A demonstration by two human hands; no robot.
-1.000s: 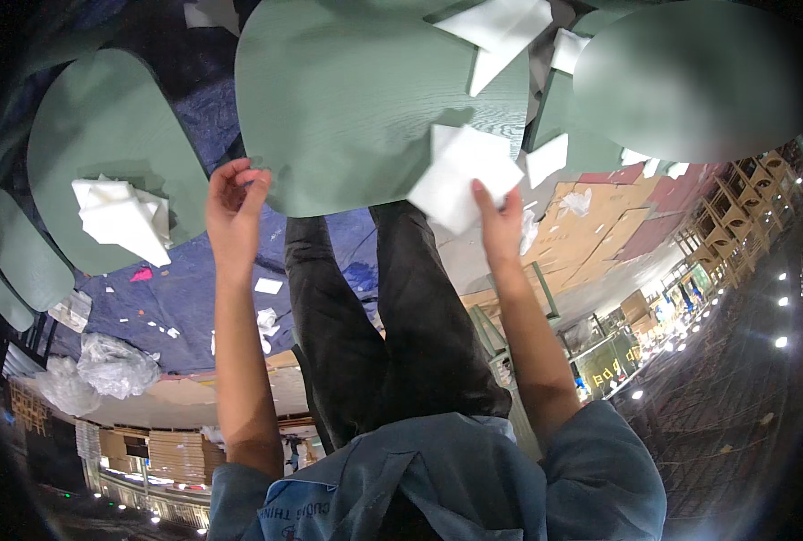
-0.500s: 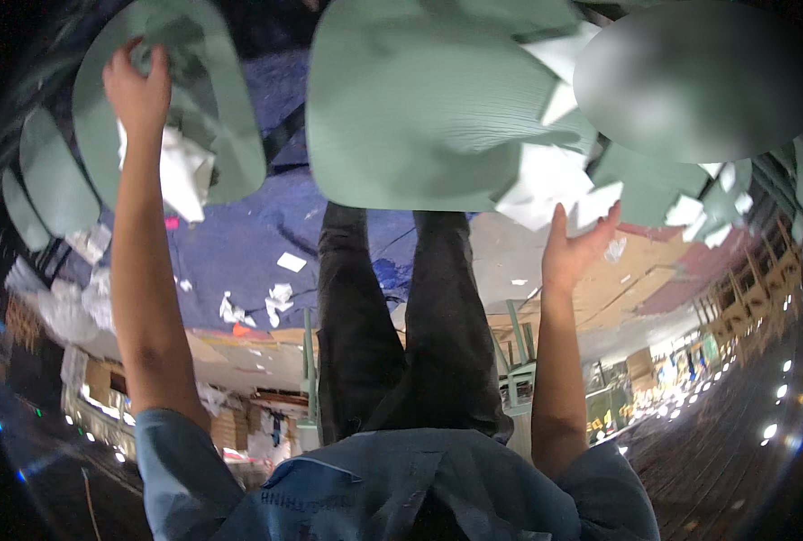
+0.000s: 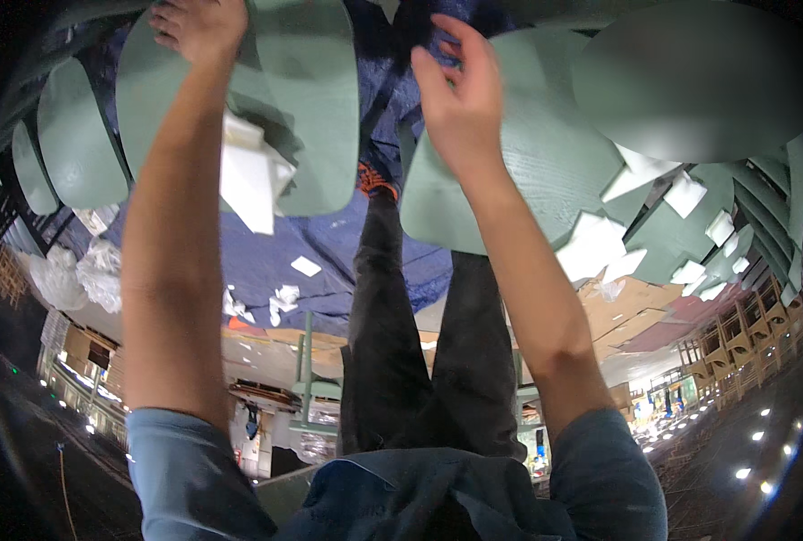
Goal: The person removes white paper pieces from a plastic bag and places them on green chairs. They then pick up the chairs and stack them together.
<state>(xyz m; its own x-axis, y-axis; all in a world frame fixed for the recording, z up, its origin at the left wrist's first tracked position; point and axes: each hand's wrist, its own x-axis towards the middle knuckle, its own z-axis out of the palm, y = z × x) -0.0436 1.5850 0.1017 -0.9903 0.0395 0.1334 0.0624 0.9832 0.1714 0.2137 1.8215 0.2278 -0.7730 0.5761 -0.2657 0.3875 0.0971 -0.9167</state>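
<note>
At upper left, a rounded pale-green wooden panel [image 3: 316, 108] is now gripped by the left hand [image 3: 199, 25]; the right hand [image 3: 456, 90], lifted off its panel, is held loosely curled at top centre.

The left hand [image 3: 196, 25] is cut off by the top edge; its fingertips are out of frame, so its grip on the green oval panel [image 3: 307, 108] cannot be confirmed. The right hand [image 3: 460, 95] is motion-blurred; whether its fingers touch the second green panel [image 3: 528, 171] cannot be determined. A large oval patch [image 3: 699, 81] at upper right is blurred out entirely. The white paper pieces [image 3: 284, 298] on the blue tarp [image 3: 329, 243] are too small to identify. The person's shoe [image 3: 374, 180] is partly hidden behind the panels.
</note>
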